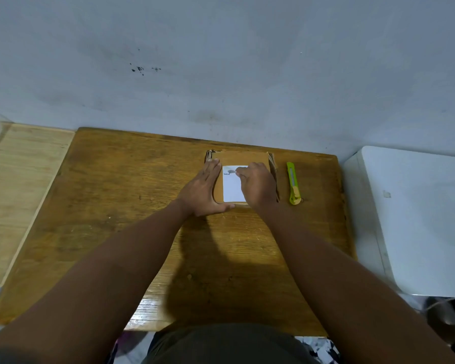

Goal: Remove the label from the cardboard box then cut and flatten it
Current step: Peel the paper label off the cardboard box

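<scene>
Off to the far left there's a pale wood board [24,179] butted up against the desk [116,232], which is darker, scratched brown wood sitting against a grey-blue wall [221,61] with a few dark specks on it. Moving in, the left hand [204,191] lies open and flat, palm down, fingers stretched along the left edge of the box [241,158] and thumb hooked across its near edge, so it's pressing the box down rather than gripping anything. The box sits near the back edge of the desk, a bit right of centre, brown cardboard, lying low with loose flap edges showing at both sides. On top of it is the white label [231,190], with some dark print near its far end, still mostly stuck flat. The right hand [256,185] is on the right part of the label, fingers curled in and pinched together at the label's upper area; can't tell if it's actually got a corner lifted. Just right of the box, not touching it, a lime green cutter [292,183] lies lengthwise on the desk. Further right there's a white surface [418,219] next to the desk
</scene>
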